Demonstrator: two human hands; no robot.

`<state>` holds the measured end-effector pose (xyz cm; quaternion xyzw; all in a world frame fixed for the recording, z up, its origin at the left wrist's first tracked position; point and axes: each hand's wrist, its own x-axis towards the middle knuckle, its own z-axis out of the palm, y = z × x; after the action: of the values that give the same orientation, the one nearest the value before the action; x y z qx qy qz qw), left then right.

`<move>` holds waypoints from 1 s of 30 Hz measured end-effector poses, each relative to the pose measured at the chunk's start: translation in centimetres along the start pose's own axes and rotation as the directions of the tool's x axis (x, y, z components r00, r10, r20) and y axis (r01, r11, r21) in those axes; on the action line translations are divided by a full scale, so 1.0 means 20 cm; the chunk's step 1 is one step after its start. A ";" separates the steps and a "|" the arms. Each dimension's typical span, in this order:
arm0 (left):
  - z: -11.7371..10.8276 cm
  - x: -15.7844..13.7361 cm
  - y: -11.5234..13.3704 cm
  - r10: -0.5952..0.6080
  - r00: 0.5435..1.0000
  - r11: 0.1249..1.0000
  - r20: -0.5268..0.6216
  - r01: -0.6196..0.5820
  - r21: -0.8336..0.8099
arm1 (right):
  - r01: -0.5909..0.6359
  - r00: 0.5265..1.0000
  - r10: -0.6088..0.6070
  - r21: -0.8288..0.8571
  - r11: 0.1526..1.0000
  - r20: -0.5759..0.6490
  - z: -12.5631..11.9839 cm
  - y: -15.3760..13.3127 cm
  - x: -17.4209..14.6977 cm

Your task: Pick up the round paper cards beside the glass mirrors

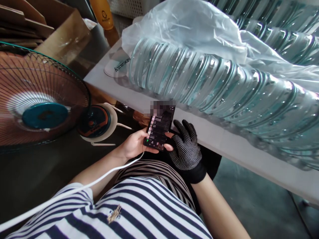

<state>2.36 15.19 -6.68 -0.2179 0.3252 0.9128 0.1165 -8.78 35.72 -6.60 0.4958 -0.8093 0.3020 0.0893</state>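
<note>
My left hand (134, 144), bare, is closed around a dark smartphone (159, 129) held low in front of my striped shirt. The phone's lit screen shows a dark list, and its top part is blurred out. A white cable (109, 172) runs from the lower left up to the left hand; where it ends is hidden. My right hand (185, 149) wears a black glove with white dots, its thumb and one fingertip bare. These two digits are at the phone's right edge, while the other fingers stretch forward, apart, towards the table edge. It holds nothing.
A long row of clear glass dishes (211, 83) stands on edge on the white table (249, 152), partly under plastic film (189, 30). To the left are a caged fan (45, 113), a round-based white stool (113, 116), cardboard (67, 36) and an orange bottle (102, 15).
</note>
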 end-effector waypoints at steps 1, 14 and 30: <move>0.00 0.00 0.00 0.004 1.000 1.000 0.001 -0.004 0.002 | -0.005 1.000 0.005 -0.002 1.000 0.001 0.00 0.00 0.00; 0.03 -0.01 0.01 -0.006 1.000 1.000 -0.017 0.006 0.023 | -0.013 1.000 0.014 -0.014 1.000 0.014 0.00 0.00 0.01; 0.07 -0.02 0.02 0.060 0.980 0.976 0.188 -0.097 0.193 | -0.024 0.999 0.024 -0.042 0.999 0.022 0.01 0.01 0.00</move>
<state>2.06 15.79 -5.33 -0.1079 0.4123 0.8952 0.1306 -8.81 35.70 -6.86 0.4875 -0.8224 0.2803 0.0867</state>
